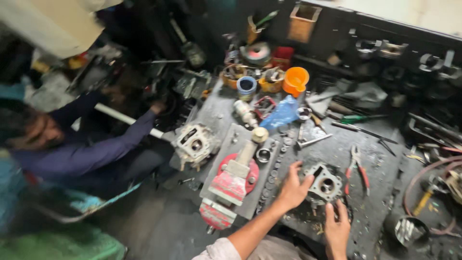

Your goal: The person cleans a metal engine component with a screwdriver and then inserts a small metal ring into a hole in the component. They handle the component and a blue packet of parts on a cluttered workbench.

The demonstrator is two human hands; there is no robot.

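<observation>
On the workbench [375, 159], both hands clamp the cylinder head [326, 184], bore facing up.

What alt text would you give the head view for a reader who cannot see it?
Both bare hands, left hand and right hand, grip a metal engine part on a cluttered grey workbench. A red bench vise sits left, red-handled pliers right; another person in a dark blue sleeve works nearby.
</observation>
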